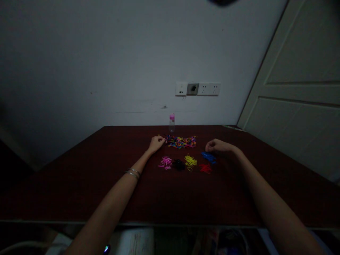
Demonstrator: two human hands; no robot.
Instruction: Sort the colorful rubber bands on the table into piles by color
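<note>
A mixed pile of small colourful rubber bands lies toward the back of the dark red table. At its left edge is my left hand, fingertips pinched together against the bands; what they grip is too small to name. My right hand hovers by a heap of blue rubber bands, its fingers bent and closed, and anything inside them is hidden. Nearer to me are separate heaps of pink bands, black bands, yellow bands and red bands.
A clear bottle with a pink cap stands behind the mixed pile, close to the wall. Wall sockets sit above the table. A pale panelled door is on the right. Various items show below the table's front edge.
</note>
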